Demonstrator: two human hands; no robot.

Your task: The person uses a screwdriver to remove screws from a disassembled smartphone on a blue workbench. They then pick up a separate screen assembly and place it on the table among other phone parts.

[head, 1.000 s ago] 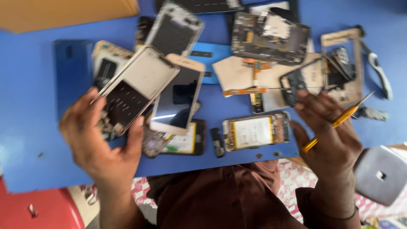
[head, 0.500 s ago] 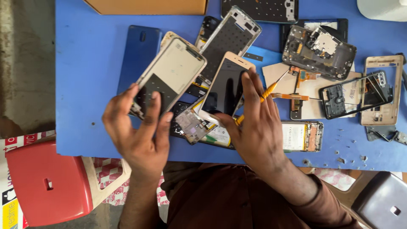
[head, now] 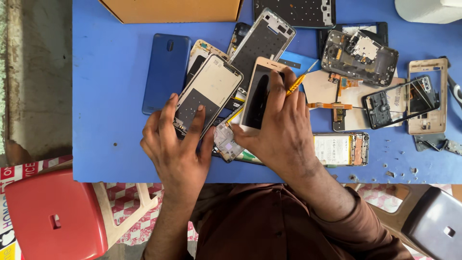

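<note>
- the left hand (head: 175, 149) lies on the near end of a phone frame with a pale back plate (head: 208, 95). its fingers (head: 167, 111) are spread out flat on the frame, not curled round it.
- that frame rests tilted on a pile of phone parts in the middle of the blue bench (head: 110, 120).
- the right hand (head: 284, 132) holds a gold phone with a dark screen (head: 260, 94). the thumb is on the near left corner and the fingers lie across the right side.
- the same hand also grips a small yellow screwdriver (head: 297, 82). its tip sticks out past the fingers, pointing up and to the right.
- the gold phone lies just right of the pale frame, and their edges look like they touch.
- a small circuit board (head: 225, 139) sits between the two hands, under the gold phone's near end.
- a blue phone back cover (head: 166, 72) lies flat to the left of the pile.
- a phone with its battery showing (head: 341, 149) lies just right of the right hand.
- a brown cardboard box (head: 173, 10) sits at the far edge of the bench. what is in it cannot be seen.
- a red plastic stool (head: 53, 216) stands on the floor, down on the left.
</note>
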